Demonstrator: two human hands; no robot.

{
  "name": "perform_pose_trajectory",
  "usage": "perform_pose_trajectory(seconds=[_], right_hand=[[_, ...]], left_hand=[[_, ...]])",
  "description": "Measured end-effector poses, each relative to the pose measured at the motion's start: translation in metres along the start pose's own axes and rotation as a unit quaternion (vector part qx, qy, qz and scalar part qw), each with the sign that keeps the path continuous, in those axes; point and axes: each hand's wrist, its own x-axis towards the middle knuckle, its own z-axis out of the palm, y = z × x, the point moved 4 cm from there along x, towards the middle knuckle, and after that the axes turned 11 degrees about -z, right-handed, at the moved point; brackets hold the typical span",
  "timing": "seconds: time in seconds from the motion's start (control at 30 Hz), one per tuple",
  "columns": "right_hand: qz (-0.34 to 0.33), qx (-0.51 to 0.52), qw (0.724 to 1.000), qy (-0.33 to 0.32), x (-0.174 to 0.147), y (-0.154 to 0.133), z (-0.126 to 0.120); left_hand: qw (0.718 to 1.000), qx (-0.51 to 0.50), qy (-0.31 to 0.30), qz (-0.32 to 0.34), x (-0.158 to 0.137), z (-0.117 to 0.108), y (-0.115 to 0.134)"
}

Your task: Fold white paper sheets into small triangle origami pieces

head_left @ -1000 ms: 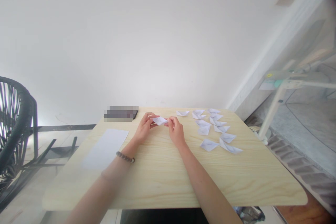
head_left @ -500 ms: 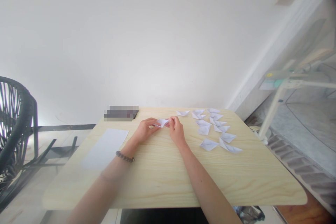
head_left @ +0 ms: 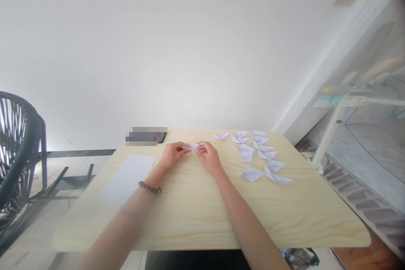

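Observation:
A small folded white paper boat is held between my two hands above the middle of the table. My left hand pinches its left end between thumb and fingers. On its right end, the thumb and fingers of my right hand are closed as well. Fingers cover part of the paper, so its exact shape is hard to make out. Several finished-looking white paper boats sit in loose rows to the right of my right hand. White paper sheets lie flat to the left of my left forearm.
All of this rests on a light wooden table against a white wall. A dark, partly blurred-out flat object lies at the table's back left. A black woven chair stands at the left, and a white metal frame at the right.
My right hand has moved slightly left, closer to my left hand, and its grip on the paper has shifted. The paper now appears flatter. The other boats and the sheets have stayed put.

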Motion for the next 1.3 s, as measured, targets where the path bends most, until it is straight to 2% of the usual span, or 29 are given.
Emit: perform_pose_trajectory(seconds=[0.17, 0.37, 0.5, 0.87, 1.03, 1.13, 1.23, 1.3], right_hand=[[0.034, 0.038, 0.999, -0.019, 0.000, 0.002, 0.000], [0.068, 0.018, 0.997, 0.029, 0.000, 0.004, -0.005], [0.107, 0.044, 0.993, 0.035, -0.001, 0.007, -0.005], [0.138, 0.112, 0.982, 0.065, 0.001, 0.009, -0.006], [0.151, 0.132, 0.977, 0.075, -0.001, 0.009, -0.006], [0.159, 0.132, 0.976, 0.072, -0.002, 0.009, -0.006], [0.171, 0.126, 0.975, 0.068, -0.002, 0.011, -0.007], [0.178, 0.132, 0.973, 0.065, -0.002, 0.012, -0.007]], left_hand=[[1.000, -0.021, -0.017, -0.012, 0.000, -0.001, -0.003], [0.996, -0.071, -0.040, -0.040, 0.001, 0.002, -0.004], [0.991, -0.112, -0.047, -0.050, 0.001, 0.002, -0.003], [0.962, -0.250, -0.067, -0.089, 0.003, 0.009, -0.006], [0.950, -0.276, -0.097, -0.109, 0.003, 0.012, -0.011], [0.968, -0.222, -0.089, -0.075, 0.002, 0.011, -0.010], [0.991, -0.127, -0.022, 0.020, -0.001, 0.005, 0.001], [0.993, -0.065, 0.005, 0.094, -0.005, 0.002, 0.012]])
